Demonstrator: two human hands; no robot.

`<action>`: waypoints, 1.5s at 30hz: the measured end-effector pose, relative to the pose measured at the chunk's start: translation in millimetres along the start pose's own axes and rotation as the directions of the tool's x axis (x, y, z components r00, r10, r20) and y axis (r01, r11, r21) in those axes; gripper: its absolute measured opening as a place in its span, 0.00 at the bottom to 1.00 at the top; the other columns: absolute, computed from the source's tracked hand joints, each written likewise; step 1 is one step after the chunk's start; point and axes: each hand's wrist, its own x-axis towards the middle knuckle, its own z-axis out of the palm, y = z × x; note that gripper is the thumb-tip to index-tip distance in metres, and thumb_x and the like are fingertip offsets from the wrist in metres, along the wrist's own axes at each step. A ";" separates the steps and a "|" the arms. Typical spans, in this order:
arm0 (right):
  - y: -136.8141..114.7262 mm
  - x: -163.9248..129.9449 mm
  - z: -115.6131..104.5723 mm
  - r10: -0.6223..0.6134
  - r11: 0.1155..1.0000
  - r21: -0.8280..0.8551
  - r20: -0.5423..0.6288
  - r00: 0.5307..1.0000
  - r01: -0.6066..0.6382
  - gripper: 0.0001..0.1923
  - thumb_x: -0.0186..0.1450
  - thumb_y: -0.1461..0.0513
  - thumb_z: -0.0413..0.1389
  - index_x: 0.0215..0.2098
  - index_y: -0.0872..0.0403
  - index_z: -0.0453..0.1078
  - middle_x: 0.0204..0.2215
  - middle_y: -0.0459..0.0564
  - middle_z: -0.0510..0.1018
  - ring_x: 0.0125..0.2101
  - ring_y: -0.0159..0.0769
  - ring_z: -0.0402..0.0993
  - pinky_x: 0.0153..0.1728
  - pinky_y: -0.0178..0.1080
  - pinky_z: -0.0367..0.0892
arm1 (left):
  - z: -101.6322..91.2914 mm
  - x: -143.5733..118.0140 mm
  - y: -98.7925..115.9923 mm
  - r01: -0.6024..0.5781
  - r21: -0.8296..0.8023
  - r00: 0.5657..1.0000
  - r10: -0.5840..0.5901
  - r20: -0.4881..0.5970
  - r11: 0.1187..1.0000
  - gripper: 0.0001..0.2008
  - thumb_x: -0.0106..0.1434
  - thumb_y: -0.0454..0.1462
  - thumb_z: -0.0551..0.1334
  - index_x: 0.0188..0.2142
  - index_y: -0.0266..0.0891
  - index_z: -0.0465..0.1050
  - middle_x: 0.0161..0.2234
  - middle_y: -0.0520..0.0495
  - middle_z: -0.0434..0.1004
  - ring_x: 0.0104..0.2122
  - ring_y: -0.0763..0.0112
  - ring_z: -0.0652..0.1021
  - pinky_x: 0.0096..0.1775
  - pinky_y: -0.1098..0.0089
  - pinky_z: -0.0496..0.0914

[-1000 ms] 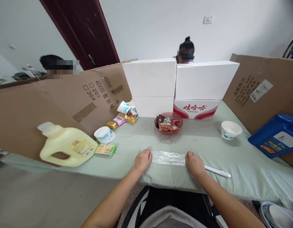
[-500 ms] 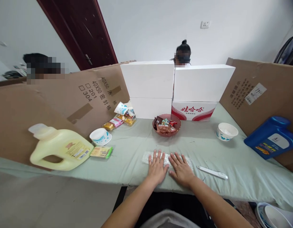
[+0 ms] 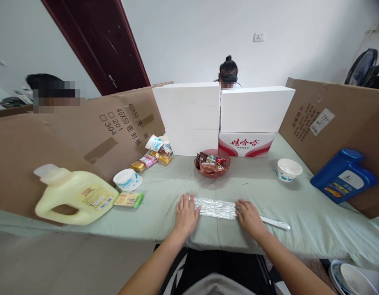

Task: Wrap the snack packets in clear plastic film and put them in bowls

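Crinkly clear plastic, folded into a long strip (image 3: 216, 208), lies flat on the pale green cloth (image 3: 315, 221) near the table's front edge. Half a second ago both hands were pressed side by side on its middle; now they've slid apart to the ends, so looks like a smoothing stroke outward just finished. The left hand (image 3: 186, 214) lies flat over the strip's left end, fingers spread and loose, not gripping anything. The right hand (image 3: 249, 215) rests on the right end, fingers relaxed and slightly curled, also pinching nothing as far as I can tell. A white pen-like stick (image 3: 275, 223) pokes out just right of that hand. Behind the strip sits a red bowl of snacks (image 3: 212, 163), well apart. The strip seems flatter and narrower than before.
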 end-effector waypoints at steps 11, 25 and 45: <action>-14.5 -21.6 -8.0 0.161 0.942 0.267 0.178 0.971 -0.205 0.16 0.58 0.67 0.50 0.45 0.53 0.67 0.24 0.42 0.73 0.24 0.32 0.72 0.28 0.34 0.66 | 17.1 -53.7 93.4 -0.543 -0.355 0.838 0.516 -0.176 0.761 0.30 0.56 0.46 0.65 0.55 0.36 0.63 0.49 0.36 0.70 0.49 0.49 0.69 0.50 0.48 0.66; -22.6 -27.5 -8.3 -0.427 0.882 0.249 0.062 0.902 0.400 0.16 0.61 0.69 0.50 0.41 0.50 0.74 0.42 0.50 0.76 0.45 0.41 0.66 0.48 0.44 0.63 | -5.2 -77.9 80.7 -0.393 -0.697 0.861 0.506 -0.051 0.599 0.09 0.66 0.36 0.51 0.36 0.41 0.70 0.28 0.49 0.75 0.27 0.70 0.75 0.32 0.71 0.68; -34.7 -20.5 -2.9 -0.204 0.928 0.329 0.064 0.977 0.173 0.07 0.63 0.58 0.55 0.31 0.52 0.72 0.36 0.49 0.76 0.40 0.39 0.68 0.44 0.41 0.64 | 15.5 -6.1 50.6 -0.085 -0.419 0.995 0.053 -0.087 0.904 0.07 0.57 0.39 0.66 0.29 0.37 0.72 0.34 0.47 0.71 0.40 0.61 0.69 0.44 0.60 0.67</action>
